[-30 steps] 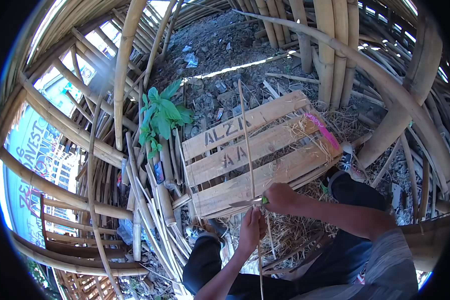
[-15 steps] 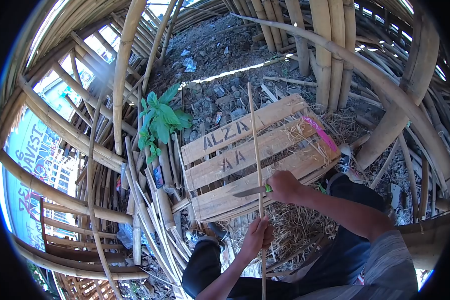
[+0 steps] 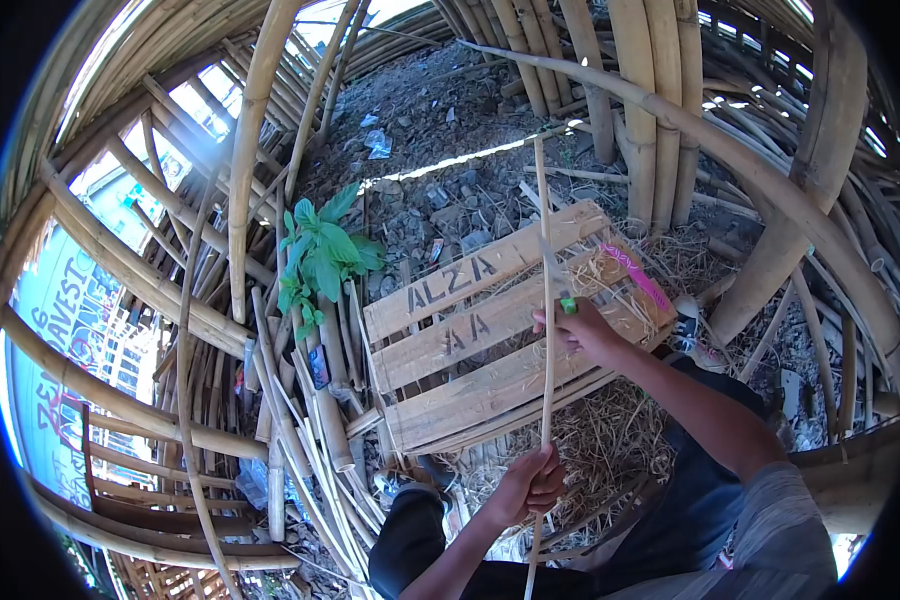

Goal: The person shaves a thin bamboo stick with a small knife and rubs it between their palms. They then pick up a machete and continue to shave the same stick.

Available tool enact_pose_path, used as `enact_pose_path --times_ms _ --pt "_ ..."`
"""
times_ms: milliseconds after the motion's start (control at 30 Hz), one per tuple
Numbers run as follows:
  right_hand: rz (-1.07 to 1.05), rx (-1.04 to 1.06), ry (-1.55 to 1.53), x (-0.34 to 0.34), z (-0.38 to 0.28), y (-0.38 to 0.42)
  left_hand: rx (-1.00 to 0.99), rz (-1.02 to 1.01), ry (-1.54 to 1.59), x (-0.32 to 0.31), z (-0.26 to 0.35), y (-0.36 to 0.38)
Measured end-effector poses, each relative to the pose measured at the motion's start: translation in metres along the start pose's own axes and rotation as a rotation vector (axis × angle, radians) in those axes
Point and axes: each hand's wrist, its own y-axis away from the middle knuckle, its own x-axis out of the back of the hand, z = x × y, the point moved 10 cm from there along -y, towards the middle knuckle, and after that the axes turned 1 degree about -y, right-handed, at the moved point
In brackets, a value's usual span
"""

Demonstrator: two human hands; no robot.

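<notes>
A long, thin bamboo strip stands nearly upright in view, crossing in front of a slatted wooden crate marked with dark letters. Low on the strip, my left hand has its fingers wrapped round it. My right hand is closed on the green handle of a knife, higher up and just right of the strip. The knife's blade points up and lies against or very near the strip; exact contact is unclear. Thin shavings lie on the crate's slats.
A green leafy plant grows left of the crate. Split bamboo strips lie at the left. Thick bamboo poles stand behind, and a long curved pole crosses the upper right. Straw-like shavings cover the ground between my legs.
My right hand and the knife have moved up and slightly right, and the blade has turned from pointing left to pointing up. The strip's top has shifted right and down with my left hand.
</notes>
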Motion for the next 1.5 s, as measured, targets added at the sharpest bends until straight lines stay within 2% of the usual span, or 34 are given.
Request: enact_pose_path --times_ms 33,67,100,167,233,300,400,533,600,767,867,1067,1267,1300,1367,1500 --pt "-0.016 0.014 0.054 -0.008 0.001 0.002 -0.013 0.006 -0.006 -0.001 0.003 -0.002" --pt "-0.032 -0.013 -0.076 -0.013 0.005 0.002 -0.033 0.013 -0.023 0.001 0.006 -0.004" --pt "-0.035 -0.011 -0.078 -0.014 0.006 0.003 -0.034 0.014 -0.026 0.001 0.007 -0.006" --pt "-0.086 -0.063 -0.618 -0.022 0.009 0.005 -0.078 0.052 0.032 0.004 0.013 -0.007" --pt "-0.048 -0.059 -0.582 -0.018 0.007 0.007 -0.083 0.05 0.013 0.008 0.014 -0.008" --pt "0.035 -0.072 -0.328 -0.006 0.01 0.007 -0.086 0.043 -0.006 0.01 0.013 -0.011" --pt "0.026 -0.046 -0.301 -0.006 0.014 0.007 -0.046 0.035 -0.025 0.011 0.006 -0.013" --pt "0.068 -0.076 -0.208 -0.011 0.021 0.011 -0.096 0.161 -0.108 0.021 0.014 -0.012" --pt "0.043 -0.061 -0.033 -0.019 0.025 0.013 -0.135 0.191 -0.121 0.025 0.019 -0.011" --pt "0.031 -0.043 0.139 -0.031 0.041 0.017 -0.212 0.267 -0.091 0.037 0.028 -0.008" --pt "0.008 0.056 0.44 -0.04 0.038 0.021 -0.243 0.269 -0.104 0.037 0.033 -0.006" --pt "-0.107 0.107 0.612 -0.06 0.035 0.03 -0.256 0.281 -0.133 0.043 0.036 -0.004" --pt "-0.261 0.148 0.538 -0.083 0.03 0.044 -0.284 0.262 -0.085 0.043 0.041 -0.003" --pt "-0.26 0.148 0.538 -0.08 0.03 0.044 -0.283 0.262 -0.084 0.042 0.041 -0.003" --pt "-0.208 0.003 0.706 -0.068 0.032 0.038 -0.308 0.308 -0.147 0.042 0.043 -0.001" --pt "-0.118 0.014 0.828 -0.041 0.012 0.024 -0.321 0.322 -0.218 0.038 0.045 -0.002"
